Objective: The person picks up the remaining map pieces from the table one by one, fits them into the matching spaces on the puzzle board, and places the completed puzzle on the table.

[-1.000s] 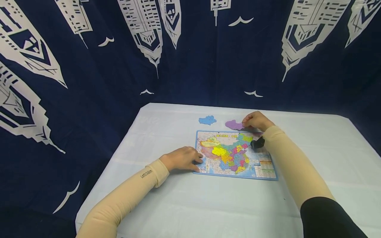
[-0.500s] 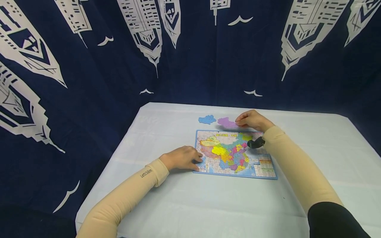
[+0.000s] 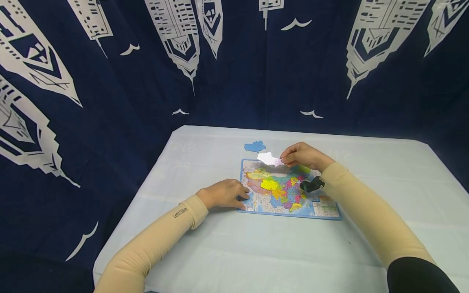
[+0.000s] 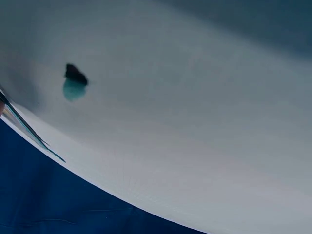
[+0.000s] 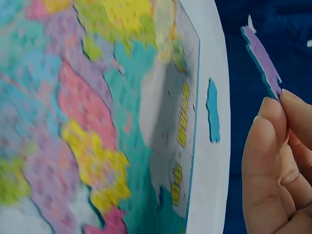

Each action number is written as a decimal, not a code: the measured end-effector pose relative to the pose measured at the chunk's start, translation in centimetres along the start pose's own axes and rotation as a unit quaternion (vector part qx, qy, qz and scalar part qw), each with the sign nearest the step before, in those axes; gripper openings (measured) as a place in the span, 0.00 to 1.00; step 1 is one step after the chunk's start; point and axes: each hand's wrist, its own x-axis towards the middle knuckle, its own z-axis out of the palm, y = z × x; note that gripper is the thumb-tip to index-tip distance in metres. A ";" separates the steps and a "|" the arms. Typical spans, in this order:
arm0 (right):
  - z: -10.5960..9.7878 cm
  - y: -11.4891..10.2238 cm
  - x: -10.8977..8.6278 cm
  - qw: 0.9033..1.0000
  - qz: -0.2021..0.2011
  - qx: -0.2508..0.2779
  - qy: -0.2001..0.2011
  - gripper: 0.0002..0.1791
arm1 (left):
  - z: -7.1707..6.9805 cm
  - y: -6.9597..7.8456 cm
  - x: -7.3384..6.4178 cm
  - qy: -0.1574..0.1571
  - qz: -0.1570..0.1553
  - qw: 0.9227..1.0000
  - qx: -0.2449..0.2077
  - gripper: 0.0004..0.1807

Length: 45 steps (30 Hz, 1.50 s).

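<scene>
My right hand (image 3: 305, 156) pinches one end of a purple map puzzle piece (image 5: 263, 58) between thumb and fingers. In the head view the piece is raised over the top edge of the map puzzle board (image 3: 320, 217), its face washed white by glare. Seen from the right wrist, the piece is tilted nearly edge-on. The board shows a colourful map with yellow lettering along its top. My left hand (image 3: 224, 194) rests at the board's lower left corner, fingertips on its edge; in the left wrist view only a sliver of the board's edge (image 4: 30, 129) shows.
A blue puzzle piece (image 3: 255, 146) lies on the white tabletop (image 3: 205, 158) behind the board. A black wrist camera (image 3: 311, 185) hangs below my right wrist. Dark blue cloth (image 3: 234, 93) with white building prints stands behind the table.
My right hand has carried the purple piece left and then toward the board's top edge, tilting it so it catches the light. The left hand stays put.
</scene>
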 end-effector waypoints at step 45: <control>5.6 1.9 -1.0 0.995 0.034 0.055 -0.080 0.07 | -0.2 0.1 -0.1 0.003 0.008 1.000 -0.004 0.23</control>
